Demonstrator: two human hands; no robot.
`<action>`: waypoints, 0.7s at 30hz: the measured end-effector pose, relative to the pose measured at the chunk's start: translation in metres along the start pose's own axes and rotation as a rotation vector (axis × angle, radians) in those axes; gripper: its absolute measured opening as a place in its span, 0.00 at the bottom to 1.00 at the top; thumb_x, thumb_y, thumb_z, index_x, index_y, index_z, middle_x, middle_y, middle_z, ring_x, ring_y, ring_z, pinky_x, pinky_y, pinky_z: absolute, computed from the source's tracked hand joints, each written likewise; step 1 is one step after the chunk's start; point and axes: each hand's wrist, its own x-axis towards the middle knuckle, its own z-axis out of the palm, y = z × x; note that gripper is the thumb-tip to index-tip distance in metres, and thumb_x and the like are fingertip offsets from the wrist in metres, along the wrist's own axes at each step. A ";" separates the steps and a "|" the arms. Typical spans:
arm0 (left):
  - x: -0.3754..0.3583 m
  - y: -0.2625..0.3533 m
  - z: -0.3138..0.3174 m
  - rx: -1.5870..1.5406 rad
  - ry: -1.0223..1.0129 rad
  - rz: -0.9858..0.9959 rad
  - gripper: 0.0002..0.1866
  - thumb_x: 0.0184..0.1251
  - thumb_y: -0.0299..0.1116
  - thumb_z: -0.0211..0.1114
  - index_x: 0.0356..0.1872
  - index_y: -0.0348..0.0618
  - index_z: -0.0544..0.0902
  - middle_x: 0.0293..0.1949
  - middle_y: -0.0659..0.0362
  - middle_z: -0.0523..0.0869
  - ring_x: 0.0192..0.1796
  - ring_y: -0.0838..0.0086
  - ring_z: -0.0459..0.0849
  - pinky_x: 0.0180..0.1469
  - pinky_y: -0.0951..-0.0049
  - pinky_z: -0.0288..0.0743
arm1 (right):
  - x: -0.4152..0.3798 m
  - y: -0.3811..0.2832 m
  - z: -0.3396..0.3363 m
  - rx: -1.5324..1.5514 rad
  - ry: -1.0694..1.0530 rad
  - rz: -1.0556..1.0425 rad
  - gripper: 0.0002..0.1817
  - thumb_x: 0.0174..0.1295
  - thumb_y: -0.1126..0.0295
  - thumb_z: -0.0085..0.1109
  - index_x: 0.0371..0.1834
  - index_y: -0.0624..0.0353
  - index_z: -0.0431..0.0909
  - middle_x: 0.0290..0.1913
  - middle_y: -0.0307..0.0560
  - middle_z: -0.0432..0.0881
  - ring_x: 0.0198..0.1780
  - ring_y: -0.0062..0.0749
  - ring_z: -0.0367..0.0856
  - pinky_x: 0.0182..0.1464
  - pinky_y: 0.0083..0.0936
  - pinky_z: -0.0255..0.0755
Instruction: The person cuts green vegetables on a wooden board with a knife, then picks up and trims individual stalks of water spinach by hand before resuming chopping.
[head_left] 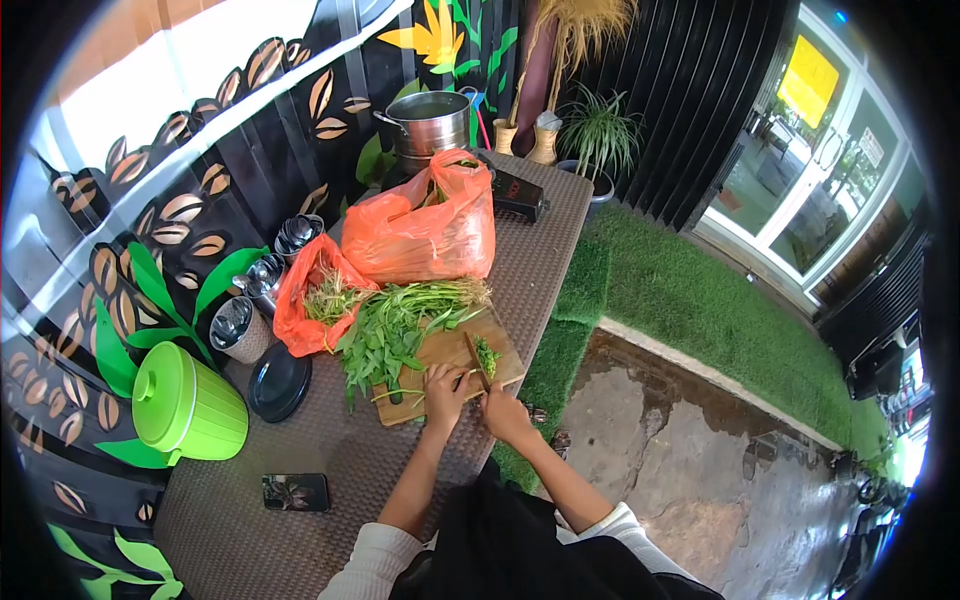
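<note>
My right hand (508, 412) is closed round the handle of a knife (474, 356), whose blade stands over the wooden cutting board (508, 347). Just left of the blade, my left hand (444, 393) presses down with curled fingers on thin green stems at the board's near side. Chopped green pieces (487, 357) lie right of the blade. A large bunch of leafy greens (390, 338) covers the far left part of the board and hangs past its edge. What lies directly under my left fingers is mostly hidden.
Beyond the board stand a full orange plastic bag (425, 235), a smaller orange bag (290, 310) and a steel pot (432, 125). On the left are cutlery holders (240, 330), a dark plate (280, 383), a green lidded bucket (190, 405) and a phone (295, 492).
</note>
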 end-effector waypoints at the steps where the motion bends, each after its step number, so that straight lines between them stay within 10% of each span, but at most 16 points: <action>1: 0.001 0.001 -0.001 -0.008 -0.007 -0.004 0.05 0.53 0.26 0.67 0.32 0.40 0.85 0.32 0.56 0.81 0.42 0.60 0.75 0.48 0.63 0.69 | -0.001 0.001 -0.004 0.003 0.007 -0.030 0.19 0.67 0.60 0.44 0.47 0.69 0.62 0.30 0.69 0.80 0.33 0.62 0.82 0.35 0.50 0.77; 21: 0.001 -0.001 -0.003 -0.004 -0.005 -0.021 0.06 0.55 0.29 0.67 0.33 0.41 0.85 0.32 0.58 0.80 0.42 0.62 0.75 0.48 0.64 0.68 | -0.003 -0.010 -0.014 0.091 -0.032 -0.046 0.20 0.67 0.60 0.43 0.46 0.72 0.62 0.31 0.72 0.80 0.35 0.66 0.81 0.39 0.52 0.75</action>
